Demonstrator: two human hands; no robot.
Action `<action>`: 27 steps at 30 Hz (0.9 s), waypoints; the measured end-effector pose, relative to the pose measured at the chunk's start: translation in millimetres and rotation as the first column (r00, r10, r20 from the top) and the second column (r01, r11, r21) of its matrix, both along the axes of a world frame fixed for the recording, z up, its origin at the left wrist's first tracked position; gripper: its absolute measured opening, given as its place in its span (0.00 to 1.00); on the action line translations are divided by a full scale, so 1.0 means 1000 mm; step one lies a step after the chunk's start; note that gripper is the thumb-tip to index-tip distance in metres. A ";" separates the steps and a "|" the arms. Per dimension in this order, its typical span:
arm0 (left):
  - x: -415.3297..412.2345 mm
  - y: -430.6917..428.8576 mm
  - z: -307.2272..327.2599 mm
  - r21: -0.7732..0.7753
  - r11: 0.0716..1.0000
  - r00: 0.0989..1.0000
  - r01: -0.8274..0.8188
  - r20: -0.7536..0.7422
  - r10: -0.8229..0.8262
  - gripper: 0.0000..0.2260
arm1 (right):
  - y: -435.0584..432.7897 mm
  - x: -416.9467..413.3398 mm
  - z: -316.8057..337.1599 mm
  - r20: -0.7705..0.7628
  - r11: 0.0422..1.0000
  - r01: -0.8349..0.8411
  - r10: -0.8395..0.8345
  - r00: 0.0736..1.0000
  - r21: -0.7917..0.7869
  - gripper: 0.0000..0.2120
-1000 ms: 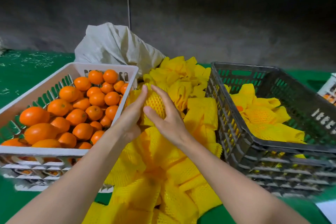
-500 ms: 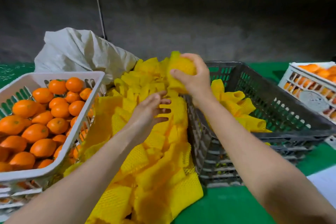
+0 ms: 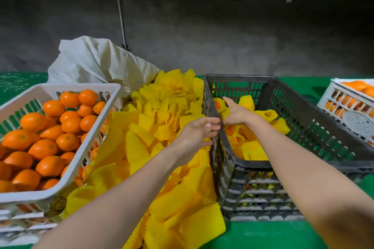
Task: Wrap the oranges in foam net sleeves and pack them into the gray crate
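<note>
Two open hands: my right hand (image 3: 234, 114), fingers straight, lies beside a yellow-netted orange (image 3: 219, 105) near the slatted gray plastic crate's (image 3: 283, 164) far-left corner, seemingly just packed. My left hand (image 3: 197, 131) hovers, relaxed, over loose yellow foam sleeves (image 3: 137, 147), likely for the next.

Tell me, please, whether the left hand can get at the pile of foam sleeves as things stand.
Probably yes: the left hand hovers open right over the pile of foam sleeves, which lies uncovered.

A fruit packing workshop: crates of oranges (image 3: 50, 147), foam sleeves (image 3: 141, 147), concrete wall (image 3: 222, 36).
</note>
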State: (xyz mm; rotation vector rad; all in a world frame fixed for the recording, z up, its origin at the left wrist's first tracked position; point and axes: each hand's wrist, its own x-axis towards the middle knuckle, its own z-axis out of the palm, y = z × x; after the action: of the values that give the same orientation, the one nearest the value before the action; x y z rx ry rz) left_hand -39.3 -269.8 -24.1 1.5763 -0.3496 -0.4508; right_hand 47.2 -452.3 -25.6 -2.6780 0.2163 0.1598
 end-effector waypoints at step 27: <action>0.013 0.205 -0.018 -0.061 0.874 0.876 -0.482 0.002 0.483 0.09 | 0.179 -0.026 -0.037 0.292 0.918 -0.201 0.099 0.951 0.342 0.15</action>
State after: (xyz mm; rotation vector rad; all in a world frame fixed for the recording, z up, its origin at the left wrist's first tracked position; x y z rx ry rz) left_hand -26.3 -65.3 -42.4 1.5441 0.0278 -0.0368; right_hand 21.4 -273.7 -62.9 -2.3050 -0.1011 -0.1093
